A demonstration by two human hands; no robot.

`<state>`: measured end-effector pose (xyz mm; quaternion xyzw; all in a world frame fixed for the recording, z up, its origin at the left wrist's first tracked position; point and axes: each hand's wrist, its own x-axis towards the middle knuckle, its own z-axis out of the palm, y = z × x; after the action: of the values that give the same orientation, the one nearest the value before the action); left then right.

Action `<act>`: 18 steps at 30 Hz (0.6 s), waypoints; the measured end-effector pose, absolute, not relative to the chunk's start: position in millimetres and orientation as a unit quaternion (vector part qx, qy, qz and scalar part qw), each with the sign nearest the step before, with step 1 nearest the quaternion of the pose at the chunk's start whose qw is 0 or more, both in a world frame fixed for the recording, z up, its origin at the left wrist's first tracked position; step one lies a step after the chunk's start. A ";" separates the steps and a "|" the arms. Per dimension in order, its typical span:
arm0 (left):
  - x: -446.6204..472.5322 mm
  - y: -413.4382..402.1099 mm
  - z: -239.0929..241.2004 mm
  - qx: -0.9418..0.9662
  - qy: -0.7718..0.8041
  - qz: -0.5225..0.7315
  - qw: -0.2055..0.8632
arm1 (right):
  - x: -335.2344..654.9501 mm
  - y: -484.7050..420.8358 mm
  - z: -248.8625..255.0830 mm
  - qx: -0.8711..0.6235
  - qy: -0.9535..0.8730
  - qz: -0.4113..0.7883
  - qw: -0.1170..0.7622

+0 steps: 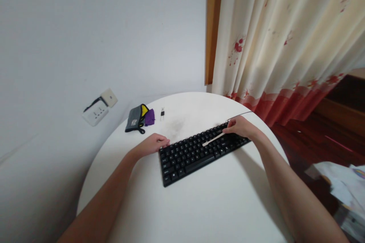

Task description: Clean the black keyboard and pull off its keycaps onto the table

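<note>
A black keyboard (186,158) lies at a slant on the white round table, its dark keys facing up. At its upper left corner, my left hand (152,144) is closed, fingers curled and touching the keyboard's edge. Over the right part of the keys, my right hand (238,126) pinches a white cotton swab (212,139). The swab points down and left, its thicker end at the middle keys. Whether that end touches the keys I cannot tell. My right hand hides some keys at the right end.
On the table (182,205), a grey cloth with yellow lining (134,117), a purple cloth (149,117) and a small black clip with wire handles (162,114) lie at the back left. A wall socket (99,113) is left; a curtain (256,45) hangs behind right.
</note>
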<state>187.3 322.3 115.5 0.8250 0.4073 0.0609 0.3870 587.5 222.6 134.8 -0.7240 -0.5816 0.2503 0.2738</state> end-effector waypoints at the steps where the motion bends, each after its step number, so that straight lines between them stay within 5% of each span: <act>1: 187.6 321.7 116.2 0.824 0.407 0.061 0.390 | 591.3 222.4 134.9 -0.730 -0.580 0.244 0.269; 18: 188.8 322.4 117.5 0.830 0.406 0.063 0.377 | 648.0 224.8 115.3 -0.792 -0.499 0.135 0.324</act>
<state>188.8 322.4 117.5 0.8301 0.4059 0.0628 0.3772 648.0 224.8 115.3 -0.7921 -0.4993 0.1352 0.3242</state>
